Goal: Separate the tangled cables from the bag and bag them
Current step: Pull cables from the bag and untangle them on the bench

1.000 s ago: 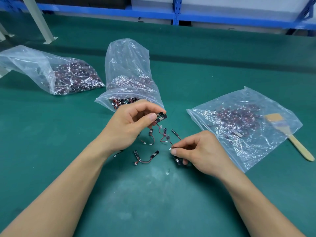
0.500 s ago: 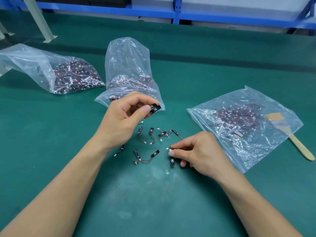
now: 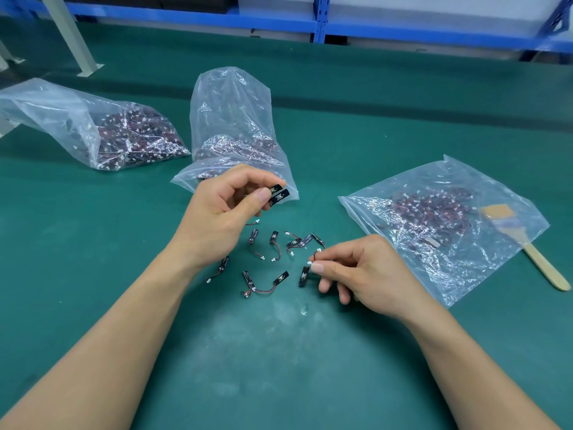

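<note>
My left hand pinches two small black cable boards between thumb and fingers, just in front of the middle plastic bag. My right hand pinches the white connector end of one short cable, whose black board hangs beside my thumb. Several loose cables with black boards and red wires lie scattered on the green mat between my hands.
A clear bag of cables lies at the far left. Another flat bag of cables lies at the right, partly over a wooden-handled brush. A blue rack and a grey post stand at the back.
My left hand has lifted up and away from the pile with its boards. My right hand has stayed near the mat, still pinching its cable, whose board now hangs lower beside the thumb.
</note>
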Demonstrator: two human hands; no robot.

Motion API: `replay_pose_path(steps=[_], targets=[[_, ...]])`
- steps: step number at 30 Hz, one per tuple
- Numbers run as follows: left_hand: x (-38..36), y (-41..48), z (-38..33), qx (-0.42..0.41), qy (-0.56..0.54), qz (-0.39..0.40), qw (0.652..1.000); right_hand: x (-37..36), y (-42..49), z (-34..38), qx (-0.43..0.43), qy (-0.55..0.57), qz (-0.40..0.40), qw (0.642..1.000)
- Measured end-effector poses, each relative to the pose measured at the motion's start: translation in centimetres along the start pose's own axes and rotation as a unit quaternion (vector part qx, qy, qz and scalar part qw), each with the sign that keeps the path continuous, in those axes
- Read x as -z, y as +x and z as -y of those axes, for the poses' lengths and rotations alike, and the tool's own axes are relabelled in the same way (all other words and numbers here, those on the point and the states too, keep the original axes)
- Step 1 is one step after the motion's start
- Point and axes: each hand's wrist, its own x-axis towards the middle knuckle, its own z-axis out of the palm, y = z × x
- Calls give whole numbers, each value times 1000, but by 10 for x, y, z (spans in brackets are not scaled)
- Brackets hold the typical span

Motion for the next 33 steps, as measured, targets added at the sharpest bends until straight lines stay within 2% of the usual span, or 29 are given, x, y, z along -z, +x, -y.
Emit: replay_pose_path(steps=[10,21,27,33], targets=[[1,1,3,3,0,-2,1000,2,-1,2,12,-79,82,993],[1,0,3,-3,9,-1,1000,5,-4,4,12,-59,126,990],[2,1,4,-5,6,9,1000,10,-7,4,-3,-5,167,986],[3,2,4,-9,1,14,1000,21,-8,15,-14,-50,236,970]])
